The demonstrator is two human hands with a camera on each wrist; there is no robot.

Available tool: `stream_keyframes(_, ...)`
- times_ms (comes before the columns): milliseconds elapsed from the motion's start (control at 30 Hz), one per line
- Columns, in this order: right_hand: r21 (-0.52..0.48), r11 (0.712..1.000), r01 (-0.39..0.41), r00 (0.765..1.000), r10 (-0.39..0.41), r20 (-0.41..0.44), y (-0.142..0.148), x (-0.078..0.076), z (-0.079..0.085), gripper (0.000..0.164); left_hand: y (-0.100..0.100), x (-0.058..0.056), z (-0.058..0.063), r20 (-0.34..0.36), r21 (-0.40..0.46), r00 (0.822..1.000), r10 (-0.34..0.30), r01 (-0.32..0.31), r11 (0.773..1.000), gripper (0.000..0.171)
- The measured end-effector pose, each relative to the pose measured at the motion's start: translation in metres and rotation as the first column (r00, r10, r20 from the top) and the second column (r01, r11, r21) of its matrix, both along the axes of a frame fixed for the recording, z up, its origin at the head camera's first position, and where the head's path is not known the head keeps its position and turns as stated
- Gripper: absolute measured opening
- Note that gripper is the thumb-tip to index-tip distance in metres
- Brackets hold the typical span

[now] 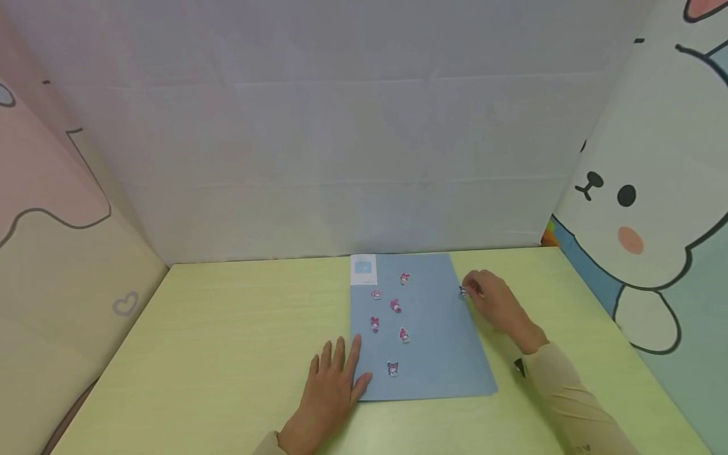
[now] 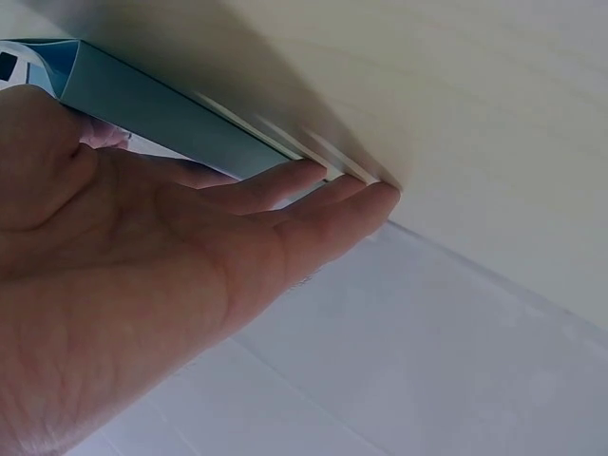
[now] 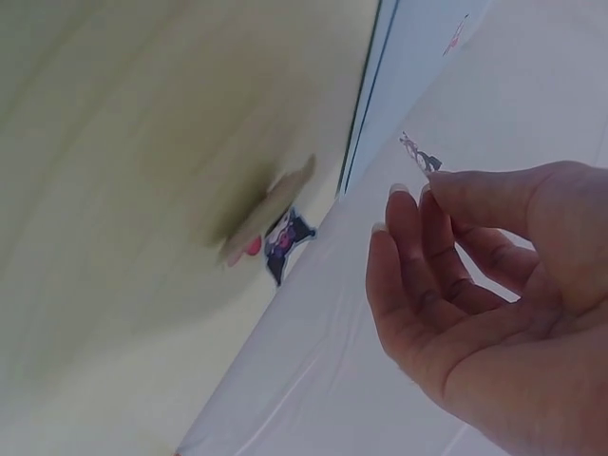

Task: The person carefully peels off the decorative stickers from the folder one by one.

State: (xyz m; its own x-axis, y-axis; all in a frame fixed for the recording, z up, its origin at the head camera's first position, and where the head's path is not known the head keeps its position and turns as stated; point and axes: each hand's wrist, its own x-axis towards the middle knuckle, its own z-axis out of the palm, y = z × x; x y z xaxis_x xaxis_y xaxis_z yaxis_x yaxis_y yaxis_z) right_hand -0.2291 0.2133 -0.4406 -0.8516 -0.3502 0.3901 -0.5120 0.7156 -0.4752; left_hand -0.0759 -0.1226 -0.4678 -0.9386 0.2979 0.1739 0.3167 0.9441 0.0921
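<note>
A blue folder [image 1: 438, 341] lies on the yellow table, several small pink cartoon stickers [image 1: 395, 306] on its cover, plus a darker sticker [image 1: 393, 368] near the bottom. My left hand [image 1: 328, 395] rests with straight fingers along the folder's lower left edge, its thumb on the cover; the left wrist view shows the hand [image 2: 218, 228] beside the folder's side [image 2: 161, 109]. Over the folder's right edge, my right hand [image 1: 493, 302] pinches a small black-and-white sticker [image 1: 462, 292] between thumb and fingertips. In the right wrist view that sticker [image 3: 419, 154] stands out from the fingertips.
Below the right forearm, a dark cartoon sticker [image 1: 520, 367] is on the table [image 1: 256, 316]; the right wrist view shows this sticker [image 3: 285, 244] next to a curled piece [image 3: 271, 211]. A white label [image 1: 363, 279] marks the folder's top left corner. Walls [image 1: 341, 158] enclose the back and sides.
</note>
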Motion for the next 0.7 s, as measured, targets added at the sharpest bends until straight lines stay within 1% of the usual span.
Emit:
stream_keyframes(133,0.006,1.000,0.014,1.000,-0.014,-0.004,0.005,-0.001,-0.001,0.007,0.000,0.000,0.000,0.009,0.001,1.000,0.005,-0.005,1.000,0.062)
stream_keyframes(300,0.004,0.999,0.052,0.998,-0.053,0.030,0.012,0.000,0.000,0.006,0.000,0.000,0.000,0.012,0.007,1.000,0.006,-0.006,1.000,0.062)
stream_keyframes(567,0.004,0.994,0.110,0.989,-0.110,0.099,0.022,0.001,0.003,0.009,0.000,-0.001,-0.001,0.009,0.005,1.000,0.005,-0.005,1.000,0.062)
stream_keyframes(700,0.007,0.991,0.132,0.984,-0.132,0.122,0.027,0.001,0.001,0.011,0.001,-0.001,-0.001,0.008,0.010,1.000,0.007,-0.007,1.000,0.062)
